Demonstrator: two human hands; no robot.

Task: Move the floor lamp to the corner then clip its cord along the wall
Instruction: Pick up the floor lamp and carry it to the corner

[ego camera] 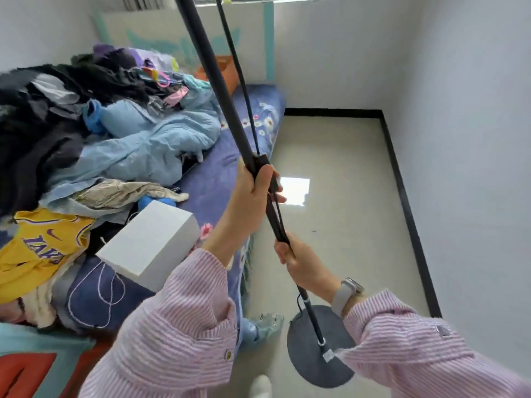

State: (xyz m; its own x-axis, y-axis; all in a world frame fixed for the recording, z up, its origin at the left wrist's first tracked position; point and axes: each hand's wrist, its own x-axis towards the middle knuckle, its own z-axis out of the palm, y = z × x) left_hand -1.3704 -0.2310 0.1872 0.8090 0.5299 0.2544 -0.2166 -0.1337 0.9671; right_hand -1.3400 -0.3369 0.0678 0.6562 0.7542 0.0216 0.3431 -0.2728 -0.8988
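The floor lamp's black pole runs from the top of the view down to its round dark base, which is near the floor by my feet. My left hand grips the pole at mid height, where a black switch block sits. My right hand holds the pole lower down. The black cord hangs beside the pole from the top, passes through both hands and loops near the base. The room's corner, with black baseboard, lies ahead on the right.
A bed with a blue flowered sheet fills the left, piled with clothes, a yellow jersey and a white box. An orange box stands at the bed's far end. Pale floor stretches to the white walls.
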